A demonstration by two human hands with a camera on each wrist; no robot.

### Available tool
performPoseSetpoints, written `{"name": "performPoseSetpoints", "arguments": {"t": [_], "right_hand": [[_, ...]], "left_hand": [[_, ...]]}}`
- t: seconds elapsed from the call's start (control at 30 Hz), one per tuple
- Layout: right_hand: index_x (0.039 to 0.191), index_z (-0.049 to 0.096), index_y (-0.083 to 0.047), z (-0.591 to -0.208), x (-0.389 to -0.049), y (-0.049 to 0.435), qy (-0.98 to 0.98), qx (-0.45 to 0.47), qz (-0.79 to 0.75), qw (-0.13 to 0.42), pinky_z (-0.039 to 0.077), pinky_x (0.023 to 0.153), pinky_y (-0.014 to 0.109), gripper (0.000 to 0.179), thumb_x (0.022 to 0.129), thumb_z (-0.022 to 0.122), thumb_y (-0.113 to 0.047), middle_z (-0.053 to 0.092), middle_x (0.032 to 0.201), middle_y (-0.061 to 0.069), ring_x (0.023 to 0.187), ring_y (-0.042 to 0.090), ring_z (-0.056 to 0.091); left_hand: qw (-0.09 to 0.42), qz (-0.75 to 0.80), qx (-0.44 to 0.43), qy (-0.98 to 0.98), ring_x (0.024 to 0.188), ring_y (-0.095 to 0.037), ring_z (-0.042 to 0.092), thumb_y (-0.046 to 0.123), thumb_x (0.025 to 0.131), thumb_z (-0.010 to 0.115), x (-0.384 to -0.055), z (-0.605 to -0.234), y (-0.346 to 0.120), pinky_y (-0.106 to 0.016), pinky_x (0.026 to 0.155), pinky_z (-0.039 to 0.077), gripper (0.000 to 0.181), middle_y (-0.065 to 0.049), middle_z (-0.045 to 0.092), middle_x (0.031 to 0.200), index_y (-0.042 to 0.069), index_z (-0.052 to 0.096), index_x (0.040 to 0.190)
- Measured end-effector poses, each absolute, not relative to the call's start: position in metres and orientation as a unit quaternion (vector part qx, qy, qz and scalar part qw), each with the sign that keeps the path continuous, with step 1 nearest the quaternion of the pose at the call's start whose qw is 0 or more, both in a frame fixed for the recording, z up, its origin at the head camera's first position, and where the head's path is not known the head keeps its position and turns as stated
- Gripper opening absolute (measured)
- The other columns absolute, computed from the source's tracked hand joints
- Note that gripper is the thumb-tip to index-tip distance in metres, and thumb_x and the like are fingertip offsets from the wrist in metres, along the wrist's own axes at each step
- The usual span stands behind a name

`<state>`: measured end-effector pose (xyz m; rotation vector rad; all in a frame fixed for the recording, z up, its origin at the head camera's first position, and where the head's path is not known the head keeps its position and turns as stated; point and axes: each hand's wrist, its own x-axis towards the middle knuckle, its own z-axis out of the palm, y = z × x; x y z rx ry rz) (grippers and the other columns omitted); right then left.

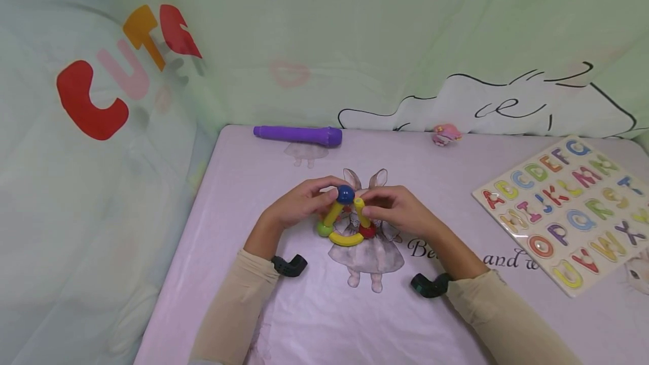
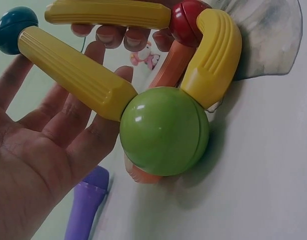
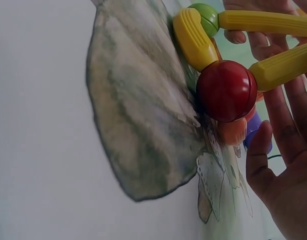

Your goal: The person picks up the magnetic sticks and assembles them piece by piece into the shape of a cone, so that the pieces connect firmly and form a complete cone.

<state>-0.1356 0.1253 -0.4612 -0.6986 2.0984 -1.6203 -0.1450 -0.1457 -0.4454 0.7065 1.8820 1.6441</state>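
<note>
Both hands hold a frame of toy rods and balls on the table. In the head view my left hand [image 1: 304,203] pinches the blue ball [image 1: 346,194] on top of a straight yellow rod [image 1: 332,214]. That rod rises from a green ball [image 2: 163,131]. My right hand [image 1: 398,207] pinches a second yellow rod [image 1: 362,214], which leans up from a red ball [image 3: 226,91]; its upper end is apart from the blue ball. A curved yellow piece [image 1: 347,239] joins the green and red balls at the near side. Orange rods [image 2: 174,66] show partly behind.
A purple toy microphone [image 1: 298,135] lies along the back edge, with a small pink toy [image 1: 447,134] to its right. On the right is a wooden alphabet board [image 1: 560,213]. Curtains with printed letters hang behind and to the left of the cloth-covered table [image 1: 314,320].
</note>
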Motion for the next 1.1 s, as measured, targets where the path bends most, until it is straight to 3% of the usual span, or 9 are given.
{"name": "performPoseSetpoints", "arguments": {"t": [0.1, 0.43, 0.83, 0.93, 1.1], "right_hand": [[0.115, 0.073, -0.005, -0.4609, -0.1364, 0.1238, 0.751, -0.253, -0.577, 0.199, 0.059, 0.082, 0.027, 0.02, 0.096, 0.071, -0.011, 0.071, 0.106, 0.006, 0.092, 0.018, 0.067], [0.116, 0.074, -0.007, -0.4618, -0.1385, 0.1191, 0.762, -0.249, -0.563, 0.201, 0.059, 0.081, 0.027, 0.021, 0.096, 0.072, -0.014, 0.072, 0.105, 0.008, 0.091, 0.02, 0.067], [0.114, 0.074, -0.006, -0.4594, -0.1375, 0.1176, 0.769, -0.244, -0.554, 0.207, 0.058, 0.08, 0.026, 0.021, 0.094, 0.073, -0.012, 0.071, 0.102, 0.01, 0.089, 0.021, 0.066], [0.115, 0.074, -0.007, -0.4603, -0.1368, 0.1192, 0.778, -0.236, -0.541, 0.213, 0.058, 0.081, 0.026, 0.024, 0.092, 0.077, -0.015, 0.071, 0.102, 0.008, 0.091, 0.021, 0.066], [0.115, 0.073, -0.011, -0.4618, -0.1368, 0.1235, 0.788, -0.236, -0.514, 0.243, 0.058, 0.082, 0.026, 0.03, 0.088, 0.081, -0.022, 0.074, 0.103, 0.005, 0.093, 0.02, 0.068]], "left_hand": [[0.268, 0.611, 0.262, 0.697, 0.08, -0.04, 0.051, 0.075, 0.088, 0.055, -0.1449, -0.4455, -0.1458, -0.038, 0.067, 0.046, 0.08, -0.007, 0.064, 0.098, 0.01, 0.06, 0.136], [0.269, 0.617, 0.26, 0.693, 0.079, -0.052, 0.046, 0.073, 0.089, 0.057, -0.1445, -0.4458, -0.1455, -0.039, 0.067, 0.043, 0.076, -0.006, 0.062, 0.093, 0.011, 0.061, 0.134], [0.271, 0.613, 0.265, 0.693, 0.079, -0.053, 0.045, 0.064, 0.095, 0.057, -0.144, -0.4467, -0.1427, -0.042, 0.065, 0.04, 0.063, -0.01, 0.059, 0.099, 0.012, 0.062, 0.132], [0.272, 0.606, 0.266, 0.699, 0.081, -0.047, 0.049, 0.059, 0.098, 0.057, -0.1437, -0.4459, -0.1433, -0.042, 0.067, 0.043, 0.057, -0.009, 0.057, 0.098, 0.014, 0.061, 0.133], [0.276, 0.571, 0.264, 0.727, 0.098, -0.023, 0.066, 0.035, 0.104, 0.058, -0.146, -0.4472, -0.1493, -0.042, 0.081, 0.055, 0.039, -0.001, 0.065, 0.125, 0.022, 0.059, 0.141]]}}
